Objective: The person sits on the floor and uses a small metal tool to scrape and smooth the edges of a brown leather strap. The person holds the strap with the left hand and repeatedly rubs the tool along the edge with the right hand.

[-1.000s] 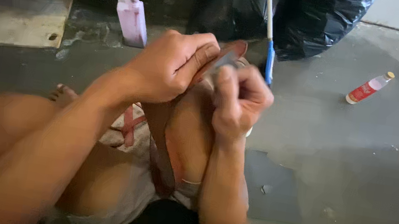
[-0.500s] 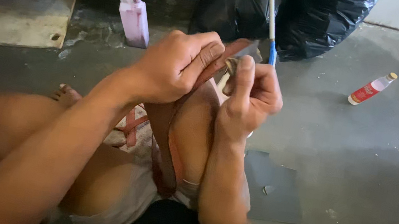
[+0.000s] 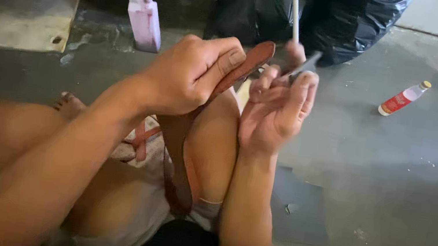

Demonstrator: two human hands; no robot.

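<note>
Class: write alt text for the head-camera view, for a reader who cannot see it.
A seated person's left hand grips a brown leather strap over a raised knee, while the right hand holds a small thin tool beside it. A pink bottle stands on the concrete floor.

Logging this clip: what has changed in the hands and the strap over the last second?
The right hand has drawn back off the strap and opened out, a thin grey piece now pinched at its fingertips; what that piece is cannot be told. The left hand keeps gripping the strap's upper end over the knee. The pink bottle and red-labelled bottle stayed put.
</note>
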